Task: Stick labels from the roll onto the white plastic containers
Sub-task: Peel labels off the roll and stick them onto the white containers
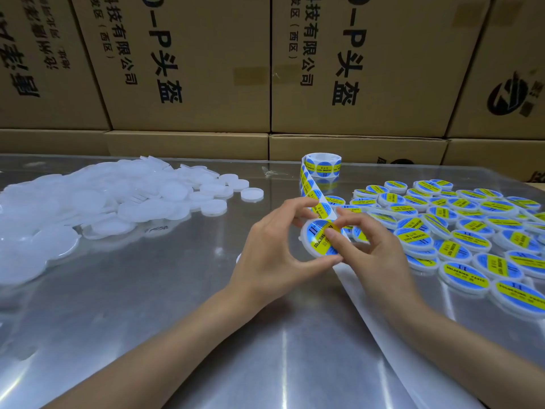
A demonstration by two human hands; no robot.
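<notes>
My left hand (pixel 271 249) grips a round white container (pixel 315 240) by its rim, just above the table's middle. A blue and yellow label lies on its top face. My right hand (pixel 374 249) presses that label with the thumb and fingers. The label roll (pixel 323 166) stands further back, and its strip (pixel 309 187) trails down to my hands. The empty backing strip (pixel 380 320) runs on toward the front edge. Unlabelled white containers (pixel 97 202) are heaped at the left. Labelled containers (pixel 472 231) are spread at the right.
The table (pixel 177 305) has a shiny, reflective metal top. Stacked cardboard boxes (pixel 188 69) with black printing form a wall right behind it. A few loose white containers (pixel 252 194) lie between the heap and the roll.
</notes>
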